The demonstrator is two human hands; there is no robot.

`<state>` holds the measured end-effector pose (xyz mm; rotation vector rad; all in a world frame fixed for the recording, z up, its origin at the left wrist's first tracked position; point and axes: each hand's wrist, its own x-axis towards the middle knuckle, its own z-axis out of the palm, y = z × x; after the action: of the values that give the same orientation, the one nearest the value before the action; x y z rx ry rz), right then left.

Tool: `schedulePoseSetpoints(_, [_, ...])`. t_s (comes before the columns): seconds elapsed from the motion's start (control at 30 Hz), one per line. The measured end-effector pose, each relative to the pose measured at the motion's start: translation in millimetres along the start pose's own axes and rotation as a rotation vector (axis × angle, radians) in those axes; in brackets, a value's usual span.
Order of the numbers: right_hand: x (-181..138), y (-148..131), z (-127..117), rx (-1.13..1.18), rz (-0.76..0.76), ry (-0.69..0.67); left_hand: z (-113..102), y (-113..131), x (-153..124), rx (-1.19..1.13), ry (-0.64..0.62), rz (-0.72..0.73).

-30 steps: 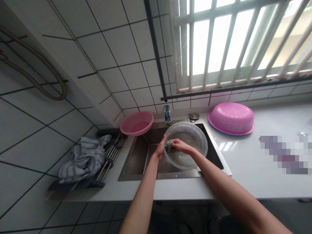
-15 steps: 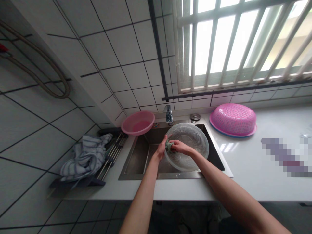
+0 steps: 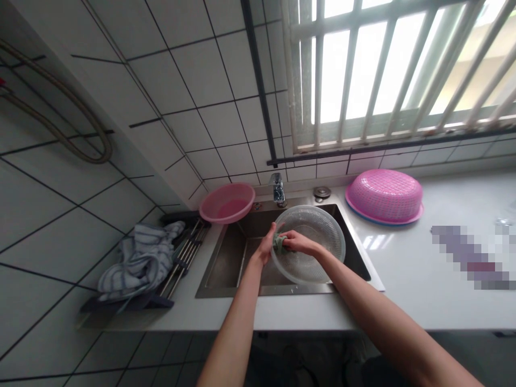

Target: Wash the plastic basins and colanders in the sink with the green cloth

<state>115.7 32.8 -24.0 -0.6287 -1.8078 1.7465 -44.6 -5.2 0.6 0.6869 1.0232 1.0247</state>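
Observation:
A clear, ribbed plastic colander (image 3: 318,231) is tilted over the metal sink (image 3: 226,269). My left hand (image 3: 266,247) grips its left rim, thumb up along the edge and fingers partly hidden. Just inside that rim, my right hand (image 3: 296,241) is closed on a bunched green cloth (image 3: 279,243) and presses it against the colander's wall. The two hands are close together, with the cloth between them.
Behind the sink stand a faucet (image 3: 277,188) and a metal drain strainer (image 3: 322,192). A pink basin (image 3: 228,203) sits at the back left corner. An upturned pink basket (image 3: 385,196) lies on the right counter. At left, a striped cloth (image 3: 139,260) rests beside a folding rack (image 3: 185,258).
The view has shifted very slightly. Both hands, the cloth and the colander keep nearly the same positions.

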Motion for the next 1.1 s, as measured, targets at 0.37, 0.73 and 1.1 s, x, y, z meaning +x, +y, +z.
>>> schedulePoseSetpoints(0.37, [-4.3, -9.6, -8.1, 0.028, -0.048, 0.06, 6.8, 2.2, -4.9, 0.023, -0.025, -0.048])
schedulePoseSetpoints(0.73, [-0.8, -14.1, -13.6, 0.045, -0.193, 0.427, 6.0, -4.6, 0.9, 0.028, -0.05, -0.024])
schedulePoseSetpoints(1.1, [7.2, -1.2, -12.0, 0.191, -0.105, 0.37, -0.2, -6.0, 4.9, 0.078, 0.012, 0.069])
